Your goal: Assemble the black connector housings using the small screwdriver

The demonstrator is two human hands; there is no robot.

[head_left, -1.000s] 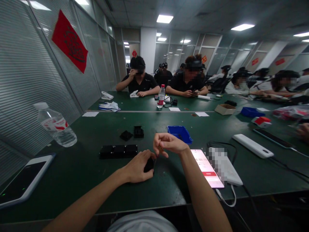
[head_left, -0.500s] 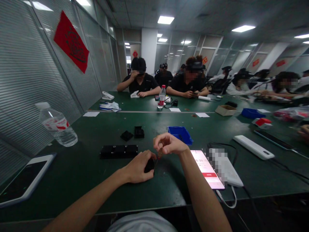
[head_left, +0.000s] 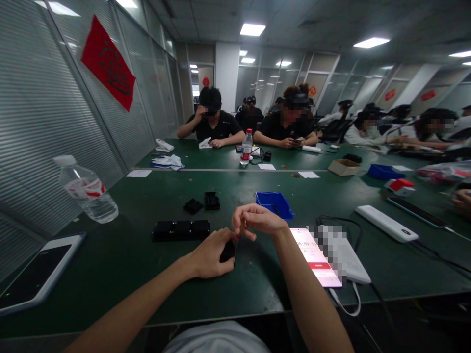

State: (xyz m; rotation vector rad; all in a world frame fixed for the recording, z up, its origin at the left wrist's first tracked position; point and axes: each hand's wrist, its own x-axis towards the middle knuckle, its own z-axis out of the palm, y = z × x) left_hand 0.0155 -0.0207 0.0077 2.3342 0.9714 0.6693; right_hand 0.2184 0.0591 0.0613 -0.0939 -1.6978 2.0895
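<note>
Broadly, a green bench (head_left: 121, 264) filled the lower half of the frame. At lower left lay a tablet (head_left: 33, 277), with a water bottle (head_left: 86, 191) above it at mid left. A phone (head_left: 316, 257) with a lit pink screen lay right of centre. A blue bin (head_left: 275, 204) sat just above the middle. A row of blocks (head_left: 181, 229) lay left of centre, with two loose parts (head_left: 206, 202) above it.

Near the middle, the left grip (head_left: 209, 255) was closed around a black block (head_left: 228, 251), holding it on the bench. The right grip (head_left: 257, 220) hung just above and right of it, thumb and fingers pinched shut over the block's top edge. Whether anything sat in that pinch was too small to tell.
</note>
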